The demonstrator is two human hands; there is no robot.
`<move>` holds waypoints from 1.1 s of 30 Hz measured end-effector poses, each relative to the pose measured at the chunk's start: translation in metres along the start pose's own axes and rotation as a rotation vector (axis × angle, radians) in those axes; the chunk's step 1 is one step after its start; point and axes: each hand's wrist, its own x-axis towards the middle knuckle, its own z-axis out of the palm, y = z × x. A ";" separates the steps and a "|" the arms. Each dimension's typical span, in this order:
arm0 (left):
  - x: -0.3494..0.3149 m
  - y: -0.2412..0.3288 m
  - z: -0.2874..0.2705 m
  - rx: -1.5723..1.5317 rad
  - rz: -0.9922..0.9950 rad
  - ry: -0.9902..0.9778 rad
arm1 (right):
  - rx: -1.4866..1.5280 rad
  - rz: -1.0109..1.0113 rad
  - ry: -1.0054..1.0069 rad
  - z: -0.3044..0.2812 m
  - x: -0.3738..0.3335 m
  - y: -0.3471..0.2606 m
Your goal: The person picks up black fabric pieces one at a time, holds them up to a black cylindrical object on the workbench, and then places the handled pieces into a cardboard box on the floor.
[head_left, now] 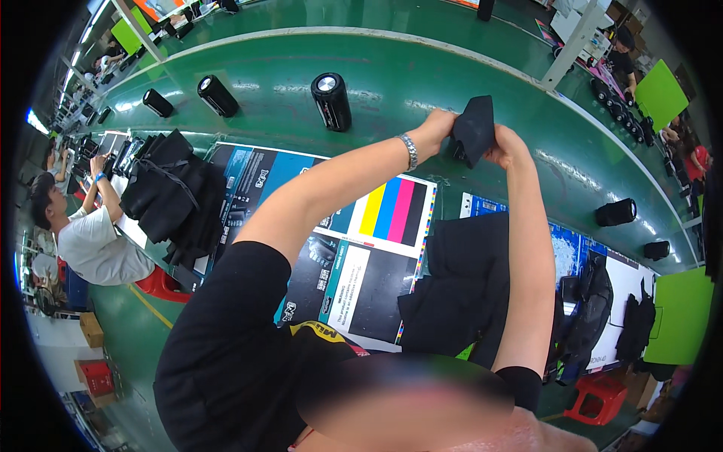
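Observation:
A black fabric pouch [474, 126] is held up over the green conveyor belt [407, 90]. My left hand [435, 131], with a metal band on its wrist, has its fingers closed on the pouch's left side. On the other side my right hand [507, 148] grips its right edge. A small dark part shows at the pouch's lower left; whether something is inside cannot be made out. Below my arms, a stack of black pouches [468, 279] lies on printed sheets [369, 264]. To the left on the belt stands a black cylindrical speaker [331, 104].
More black speakers [218, 96] stand along the belt at left, and another speaker [616, 212] lies at right. A heap of black pouches [167, 192] sits at left beside a seated co-worker [102, 237]. A metal rail [376, 32] borders the belt's far side.

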 end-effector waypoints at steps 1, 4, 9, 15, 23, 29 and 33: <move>0.001 -0.002 0.002 0.001 0.000 0.001 | 0.023 -0.062 0.068 0.006 -0.005 0.001; 0.000 -0.004 0.015 -0.179 -0.044 0.141 | 0.172 -0.137 0.069 0.006 -0.021 0.002; -0.011 -0.003 0.034 -0.355 -0.170 0.073 | 0.276 -0.167 -0.034 -0.024 -0.011 0.017; 0.006 -0.022 0.047 -0.115 -0.049 0.080 | 0.305 -0.404 0.285 -0.021 0.011 0.040; 0.041 0.003 0.048 -0.185 -0.225 -0.154 | -0.026 -0.525 0.412 -0.043 0.023 0.041; 0.071 -0.064 0.038 -0.107 -0.065 -0.056 | -0.411 -0.582 0.623 -0.061 0.026 0.055; 0.108 -0.095 0.018 0.915 0.692 0.270 | -0.646 -0.517 0.681 -0.065 0.038 0.060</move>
